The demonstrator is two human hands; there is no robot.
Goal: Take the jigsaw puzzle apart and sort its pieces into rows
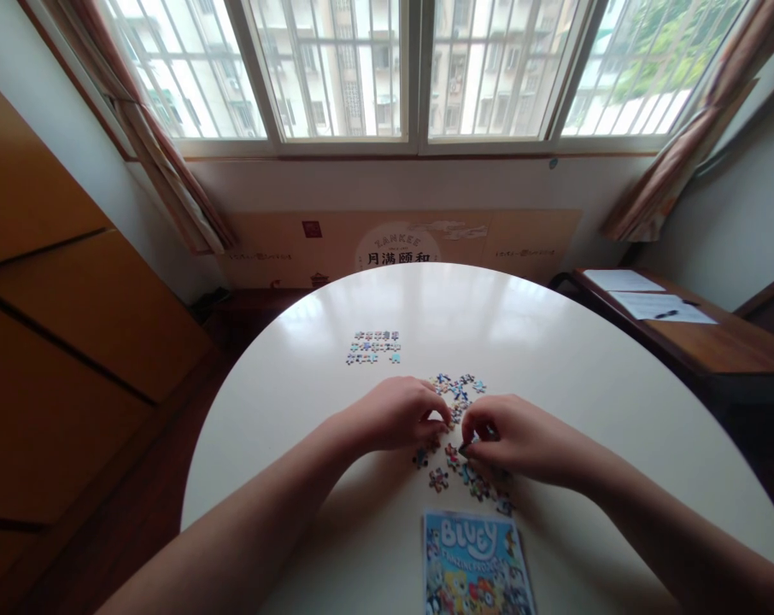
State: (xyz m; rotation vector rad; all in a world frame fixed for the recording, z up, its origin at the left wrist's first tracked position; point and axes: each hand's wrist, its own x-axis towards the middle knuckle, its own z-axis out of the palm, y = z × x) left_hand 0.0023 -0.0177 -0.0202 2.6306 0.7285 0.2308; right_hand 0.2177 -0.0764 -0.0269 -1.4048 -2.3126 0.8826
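Note:
Loose jigsaw puzzle pieces (438, 479) lie scattered near the middle of the round white table (265, 410). Over the left side of this pile, my left hand (403, 412) has its thumb and forefinger pinched together at a small piece. On the pile's right side, my right hand (512, 434) pinches a dark puzzle piece (465, 449) between thumb and fingers. Both hands hide part of the pile. Farther back and to the left, more pieces sit spaced out in short rows (374, 347). A blue picture card (477, 559) reading "Bluey" lies at the near edge.
A wooden side table (746, 342) at the right holds paper sheets (662, 307) and a dark pen. Orange-brown cabinets (54, 325) stand on the left. A barred window (419, 77) with tied curtains (162, 179) spans the back, above a printed cardboard panel (521, 231).

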